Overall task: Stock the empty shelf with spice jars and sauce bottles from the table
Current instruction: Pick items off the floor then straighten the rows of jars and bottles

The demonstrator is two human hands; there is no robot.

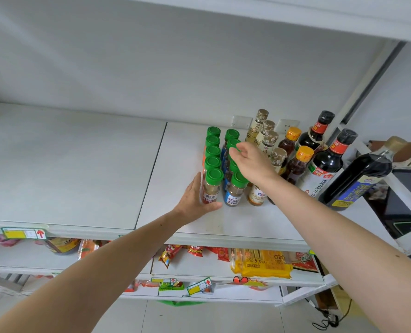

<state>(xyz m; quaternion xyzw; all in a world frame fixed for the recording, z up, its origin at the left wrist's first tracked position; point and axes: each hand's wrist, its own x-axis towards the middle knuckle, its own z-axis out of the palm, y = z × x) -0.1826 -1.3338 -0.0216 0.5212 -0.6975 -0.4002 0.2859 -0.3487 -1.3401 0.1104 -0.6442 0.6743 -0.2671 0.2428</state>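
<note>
On the white shelf point(74, 169), right of centre in the frame, two rows of green-capped spice jars point(213, 162) run front to back, with sauce bottles packed to their right: pale gold-capped bottles point(259, 127), orange-capped bottles point(298, 162) and dark soy sauce bottles point(329, 162). The left hand point(195, 197) lies flat and open against the front jar point(211, 186) of the left row, thumb curving under its base, probably to brace the row and keep it straight. The right hand point(251, 162) reaches over the right row, fingertips pinching a green cap point(233, 144) near the back, apparently nudging that jar into line. It covers the middle jars of that row. The rightmost bottle point(360, 179) leans at the shelf's end. The table is out of view, so remaining stock cannot be judged.
</note>
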